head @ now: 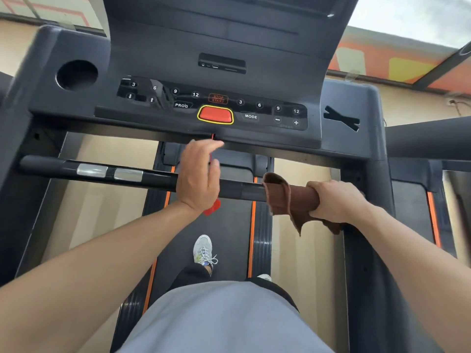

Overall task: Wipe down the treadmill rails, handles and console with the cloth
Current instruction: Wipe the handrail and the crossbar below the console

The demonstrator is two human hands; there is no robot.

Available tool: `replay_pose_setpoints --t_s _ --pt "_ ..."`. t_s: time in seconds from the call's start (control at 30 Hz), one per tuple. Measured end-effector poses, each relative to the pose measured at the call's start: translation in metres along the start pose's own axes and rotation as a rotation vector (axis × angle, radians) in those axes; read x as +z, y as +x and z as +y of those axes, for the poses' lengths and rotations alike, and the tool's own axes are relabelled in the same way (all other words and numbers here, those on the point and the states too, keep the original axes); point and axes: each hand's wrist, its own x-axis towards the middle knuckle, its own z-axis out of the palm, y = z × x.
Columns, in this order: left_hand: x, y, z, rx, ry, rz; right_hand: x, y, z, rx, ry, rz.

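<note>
A brown cloth is wrapped round the right part of the black front handlebar. My right hand grips the bar through the cloth, close to the right upright. My left hand hovers over the middle of the bar with its fingers relaxed and spread, just below the console's front edge, holding nothing. The dark console with its button strip and red stop button fills the upper half of the view.
A red safety cord hangs from the console, its clip below my left wrist. A round cup holder sits at the console's left, black tape at its right. My shoe stands on the belt. Another treadmill lies to the right.
</note>
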Motion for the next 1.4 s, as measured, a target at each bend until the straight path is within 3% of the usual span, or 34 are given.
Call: replay_pose_setpoints --t_s 0.1,0.2,0.37,0.47,0.57,0.67,0.77,0.9,1.07,1.17,1.27,1.4 --pt "-0.013 0.01 -0.008 -0.371 -0.246 0.251 -0.002 0.01 -0.022 -0.032 0.047 -0.002" --pt "-0.02 0.016 -0.017 -0.572 -0.317 0.258 -0.007 0.023 -0.07 -0.159 0.072 0.075" --pt "-0.012 0.018 -0.012 -0.619 -0.248 0.204 -0.011 0.046 -0.145 -0.269 0.118 0.2" --pt "-0.006 0.017 -0.006 -0.617 -0.134 0.142 -0.008 0.039 -0.126 -0.24 0.087 0.19" --pt "-0.002 0.02 -0.002 -0.644 -0.056 0.111 -0.006 0.022 -0.071 -0.134 0.055 0.073" --pt "-0.001 0.018 -0.001 -0.617 -0.033 0.107 -0.005 0.002 -0.015 -0.017 0.016 0.011" --pt "-0.001 0.016 -0.001 -0.587 -0.026 0.1 -0.004 -0.001 -0.009 -0.001 0.004 -0.014" --pt "0.002 0.018 0.0 -0.589 -0.016 0.091 -0.009 0.011 -0.045 -0.061 0.052 0.025" --pt "0.002 0.013 0.001 -0.513 0.02 0.089 -0.01 0.044 -0.135 -0.236 0.077 0.162" --pt "0.0 0.012 0.0 -0.451 0.032 0.076 -0.008 0.047 -0.141 -0.237 0.066 0.197" --pt "-0.003 0.011 0.002 -0.258 0.071 0.066 -0.007 0.033 -0.114 -0.193 0.086 0.146" --pt "0.012 0.017 0.033 0.079 0.036 -0.079 -0.001 0.003 -0.033 -0.025 0.011 0.075"
